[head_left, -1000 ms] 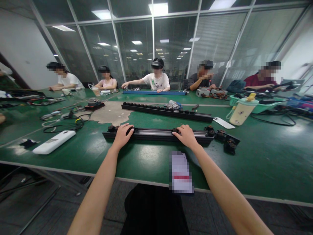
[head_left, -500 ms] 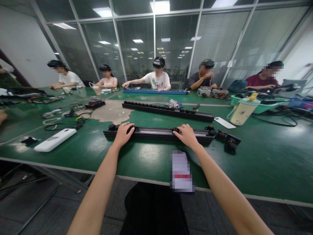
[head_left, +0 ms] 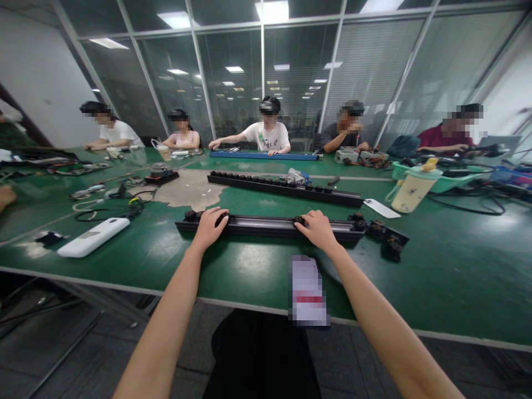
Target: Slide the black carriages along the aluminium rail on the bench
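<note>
Unmoved, both hands (head_left: 211,225) pinch black blocks (head_left: 298,220) on the black rail (head_left: 261,228), its long axis running left to right

Moderately bright, cool light fills the room; white rectangular lights (head_left: 272,11) glare in the far glass partition (head_left: 228,105), with dimmer ones lower down. Pale reflections streak the glossy tabletop (head_left: 449,260). Soft shadow underlies the near black rail (head_left: 261,228). The floor (head_left: 191,349) is dim. Wide-angle distortion slants left and right edges; far details look soft.
</note>
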### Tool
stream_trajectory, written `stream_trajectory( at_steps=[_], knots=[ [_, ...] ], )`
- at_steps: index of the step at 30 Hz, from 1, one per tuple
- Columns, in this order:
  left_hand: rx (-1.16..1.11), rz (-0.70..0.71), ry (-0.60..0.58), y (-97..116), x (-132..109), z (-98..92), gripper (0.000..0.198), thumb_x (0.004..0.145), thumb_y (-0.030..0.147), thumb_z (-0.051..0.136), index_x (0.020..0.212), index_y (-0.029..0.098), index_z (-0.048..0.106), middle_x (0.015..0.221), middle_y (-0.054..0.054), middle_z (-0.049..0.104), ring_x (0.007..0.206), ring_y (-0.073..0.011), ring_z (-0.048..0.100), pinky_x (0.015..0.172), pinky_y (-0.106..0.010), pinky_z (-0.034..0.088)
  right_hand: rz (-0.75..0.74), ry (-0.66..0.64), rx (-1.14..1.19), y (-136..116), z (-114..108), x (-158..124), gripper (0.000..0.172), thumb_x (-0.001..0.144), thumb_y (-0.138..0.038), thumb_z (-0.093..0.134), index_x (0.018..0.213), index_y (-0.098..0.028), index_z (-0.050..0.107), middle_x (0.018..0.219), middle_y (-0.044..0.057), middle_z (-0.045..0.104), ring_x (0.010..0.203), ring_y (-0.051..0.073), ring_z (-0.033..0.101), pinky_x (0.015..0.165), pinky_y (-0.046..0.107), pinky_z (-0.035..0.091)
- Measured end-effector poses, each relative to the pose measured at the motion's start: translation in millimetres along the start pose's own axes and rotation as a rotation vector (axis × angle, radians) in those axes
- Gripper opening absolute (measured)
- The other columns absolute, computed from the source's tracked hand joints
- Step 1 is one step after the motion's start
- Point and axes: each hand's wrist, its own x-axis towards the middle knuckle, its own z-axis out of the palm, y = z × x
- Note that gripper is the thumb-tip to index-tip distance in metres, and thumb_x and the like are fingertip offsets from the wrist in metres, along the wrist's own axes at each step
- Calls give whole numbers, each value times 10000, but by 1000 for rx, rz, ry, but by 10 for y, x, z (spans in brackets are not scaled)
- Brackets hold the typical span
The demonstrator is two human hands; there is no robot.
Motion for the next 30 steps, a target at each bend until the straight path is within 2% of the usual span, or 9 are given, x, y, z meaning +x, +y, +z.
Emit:
stream_trajectory(
  at_steps=[30],
  knots=[
    [5,-10,-10,41,7,-17,469,993,520,424,1230,221,697,1313,-103,711,1369,-284,537,1210,-515,365,23,-13,-18,1,-47,-18,356,1025,-445,515,1098,-179,739,1138,132,682,1116,292,520,857,385,375]
  ],
)
